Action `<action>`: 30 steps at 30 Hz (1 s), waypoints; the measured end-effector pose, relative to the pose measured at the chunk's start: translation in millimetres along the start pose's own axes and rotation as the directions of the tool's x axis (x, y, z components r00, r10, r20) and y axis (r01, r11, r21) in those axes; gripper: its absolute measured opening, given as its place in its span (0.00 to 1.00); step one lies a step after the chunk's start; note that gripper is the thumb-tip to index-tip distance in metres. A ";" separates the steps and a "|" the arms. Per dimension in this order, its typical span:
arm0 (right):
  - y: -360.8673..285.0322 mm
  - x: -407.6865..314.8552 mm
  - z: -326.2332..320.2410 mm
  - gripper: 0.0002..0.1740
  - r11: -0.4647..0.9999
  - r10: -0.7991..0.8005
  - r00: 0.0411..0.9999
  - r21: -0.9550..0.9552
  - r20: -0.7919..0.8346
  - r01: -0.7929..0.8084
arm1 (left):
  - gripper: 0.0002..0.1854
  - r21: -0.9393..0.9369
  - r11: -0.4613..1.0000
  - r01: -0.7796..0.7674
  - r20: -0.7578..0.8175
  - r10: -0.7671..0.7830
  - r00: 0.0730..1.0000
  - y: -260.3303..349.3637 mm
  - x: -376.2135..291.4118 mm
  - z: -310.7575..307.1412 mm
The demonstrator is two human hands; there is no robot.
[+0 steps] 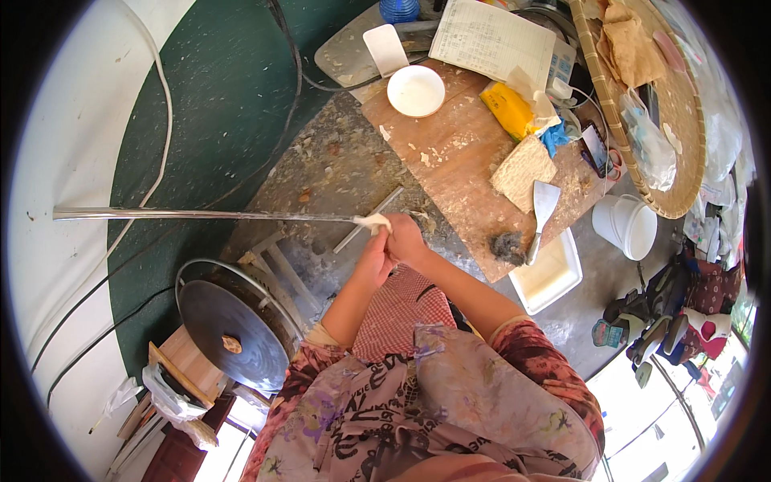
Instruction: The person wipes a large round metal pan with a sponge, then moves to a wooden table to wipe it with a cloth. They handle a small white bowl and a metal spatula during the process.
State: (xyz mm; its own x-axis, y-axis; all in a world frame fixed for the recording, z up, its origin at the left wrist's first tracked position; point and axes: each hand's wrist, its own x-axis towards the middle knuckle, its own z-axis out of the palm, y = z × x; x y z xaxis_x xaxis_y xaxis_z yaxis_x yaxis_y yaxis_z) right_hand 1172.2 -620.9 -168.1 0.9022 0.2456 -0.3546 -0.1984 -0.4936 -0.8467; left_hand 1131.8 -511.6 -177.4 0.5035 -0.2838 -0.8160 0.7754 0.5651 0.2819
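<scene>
My left hand (374, 260) and my right hand (406, 238) meet in front of my apron, at the end of a long, shiny metal rod (211, 214). A pale, thin piece of material, perhaps cloth or dough, (374, 222) is bunched at that end, pinched between my fingers. The rod stretches away to the left, towards the wall. Which hand bears on the rod itself is partly hidden by the fingers. On the wooden board to the right lie a metal scraper (545, 205), a dark scouring pad (508, 247) and a porous, pale block (524, 173).
A round, dark griddle (234, 334) stands at lower left. The wooden board (446, 162) bears a white bowl (416, 91), an open notebook (491, 45) and a yellow packet (508, 111). Right of it are a white tray (572, 265), a white bucket (638, 235) and a woven basket (692, 132).
</scene>
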 end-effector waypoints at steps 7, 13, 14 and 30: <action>0.5 -24.4 -21.4 0.20 0.928 -0.354 0.935 -0.130 -0.027 0.348 | 0.10 -0.034 0.991 -0.131 -0.124 0.126 0.984 -0.6 7.7 -10.5; 40.6 8.7 -61.3 0.14 0.837 -0.520 0.853 -0.223 -0.042 0.499 | 0.23 -0.059 0.997 0.046 0.175 -0.035 0.984 15.2 -12.4 28.6; 51.1 21.7 -77.2 0.13 0.768 -0.597 0.802 -0.317 -0.038 0.556 | 0.27 0.059 0.998 0.006 0.248 -0.021 0.968 20.0 -19.6 28.8; 100.5 95.1 -31.1 0.17 0.740 -0.357 0.919 -0.650 -0.164 0.172 | 0.26 0.331 0.940 0.086 -0.069 -0.067 0.995 -12.7 -57.2 -31.9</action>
State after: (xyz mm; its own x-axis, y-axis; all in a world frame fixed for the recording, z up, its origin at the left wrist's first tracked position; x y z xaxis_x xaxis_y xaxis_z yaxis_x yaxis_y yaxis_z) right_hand 1249.9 -673.1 -274.6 0.9633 0.2651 0.0419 0.2568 -0.8656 -0.4299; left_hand 1081.1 -477.8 -150.4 0.4231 -0.2665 -0.8660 0.8980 0.2506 0.3616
